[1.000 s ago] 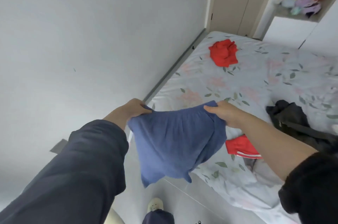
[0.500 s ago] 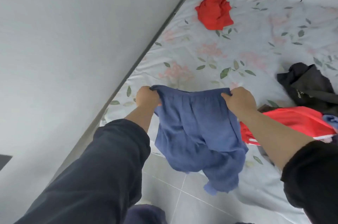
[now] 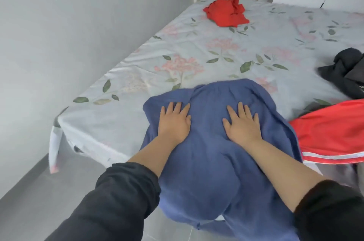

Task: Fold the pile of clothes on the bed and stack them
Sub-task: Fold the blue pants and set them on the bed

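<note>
Left hand [image 3: 174, 122]: flat, fingers spread, palm pressing down on the left part of the blue garment [image 3: 206, 162]; it grips nothing.
Right hand [image 3: 243, 124]: the same, spread and pressing on the garment's right part, level with the left hand.
Blue garment: its upper part lies on the near edge of the bed [image 3: 137, 75], and its lower part hangs over the edge toward the floor [image 3: 59, 191].
Reason for the hold: the flat palms probably smooth the cloth and pin it so the hanging weight cannot drag it off the mattress.
Neighbours: a red striped garment [image 3: 331, 134] lies just beside the blue one's right edge. A black garment [image 3: 346, 71] sits farther right. A crumpled red garment [image 3: 226, 13] lies well apart at the far end.
Change: half a second ago both hands pinched the waistband corners and held the garment in the air over the bed's edge. Now it is laid down, the corners are released, and the palms rest on top.
Stage: the garment is spread but no fold is made yet.
</note>
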Demonstrator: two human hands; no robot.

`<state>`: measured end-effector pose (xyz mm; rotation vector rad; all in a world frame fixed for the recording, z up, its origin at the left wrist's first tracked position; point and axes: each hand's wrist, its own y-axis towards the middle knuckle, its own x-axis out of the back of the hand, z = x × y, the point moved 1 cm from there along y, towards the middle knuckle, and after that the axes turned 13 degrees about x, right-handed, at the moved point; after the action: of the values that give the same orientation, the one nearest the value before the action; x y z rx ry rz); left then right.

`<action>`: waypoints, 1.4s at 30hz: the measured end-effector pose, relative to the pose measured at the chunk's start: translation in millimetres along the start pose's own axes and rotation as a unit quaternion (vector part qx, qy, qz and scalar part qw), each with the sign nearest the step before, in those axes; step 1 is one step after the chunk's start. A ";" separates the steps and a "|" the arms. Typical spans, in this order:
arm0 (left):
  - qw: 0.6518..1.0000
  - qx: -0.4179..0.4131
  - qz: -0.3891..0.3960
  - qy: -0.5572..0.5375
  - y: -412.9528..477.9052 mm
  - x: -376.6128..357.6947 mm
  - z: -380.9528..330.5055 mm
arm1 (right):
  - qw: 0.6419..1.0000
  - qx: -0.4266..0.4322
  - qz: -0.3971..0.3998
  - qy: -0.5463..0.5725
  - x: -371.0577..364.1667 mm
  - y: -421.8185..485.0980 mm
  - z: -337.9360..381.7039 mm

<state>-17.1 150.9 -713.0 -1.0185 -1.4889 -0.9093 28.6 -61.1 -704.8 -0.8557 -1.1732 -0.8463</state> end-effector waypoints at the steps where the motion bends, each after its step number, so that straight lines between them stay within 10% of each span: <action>1: 1.000 -0.007 -0.012 -0.015 -0.2 0.8 0.4 | 1.000 0.007 -0.014 -0.006 -1.1 -0.7 -0.2; 15: 0.998 -0.040 -0.020 0.032 20.7 28.9 10.1 | 0.997 0.035 0.062 0.034 -4.3 -37.2 5.0; 20: 0.973 0.183 0.000 -0.140 63.4 57.7 24.8 | 0.997 0.029 0.065 0.031 -10.9 -33.8 4.1; 27: 0.997 0.040 0.063 -0.011 13.4 23.7 28.8 | 0.997 0.017 0.079 0.015 -8.6 -35.2 9.4; 38: 0.939 0.148 -0.092 -0.298 -141.8 32.0 72.0 | 0.997 0.026 0.069 -0.009 -8.0 -110.2 24.7; 42: 0.857 0.187 -0.032 -0.479 -167.2 29.2 74.3 | 0.998 0.039 0.028 -0.027 -18.2 -145.2 25.1</action>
<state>-201.1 166.1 -698.4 -1.1848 -2.4121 -0.0629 -114.8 -99.2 -701.4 -0.8493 -1.2161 -0.7304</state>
